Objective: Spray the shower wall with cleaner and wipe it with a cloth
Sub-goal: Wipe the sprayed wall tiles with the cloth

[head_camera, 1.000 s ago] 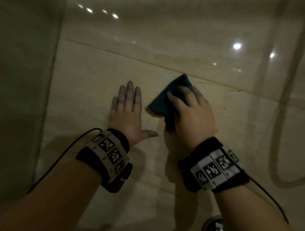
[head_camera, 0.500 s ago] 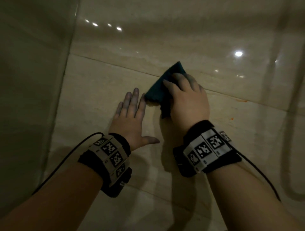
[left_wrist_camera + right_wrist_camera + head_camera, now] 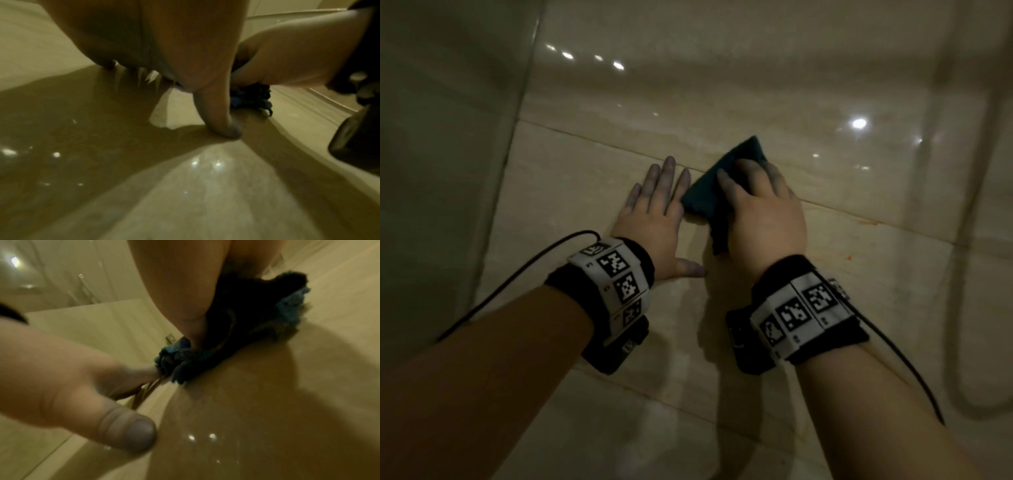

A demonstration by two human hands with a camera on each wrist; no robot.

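Note:
A dark teal cloth (image 3: 705,195) lies folded against the beige tiled shower wall (image 3: 585,171). My right hand (image 3: 756,202) presses it to the tile with the fingers laid over it. In the right wrist view the cloth (image 3: 257,313) sits under the fingers (image 3: 185,288) while the thumb (image 3: 127,431) sticks out free of it. My left hand (image 3: 659,202) rests flat on the wall just left of the cloth, fingers straight, thumb spread. The left wrist view shows that thumb (image 3: 218,121) on the tile and the cloth (image 3: 251,97) behind it. No spray bottle is in view.
A side wall (image 3: 448,171) meets the tiled wall in a corner at the left. A grout line (image 3: 859,219) runs across under the hands. Small orange specks (image 3: 849,257) mark the tile to the right. A dark hose-like curve (image 3: 962,274) runs down the right side.
My right hand has slid the cloth up and to the left, until it sits right beside the left hand's fingers. The left hand stays flat on the wall.

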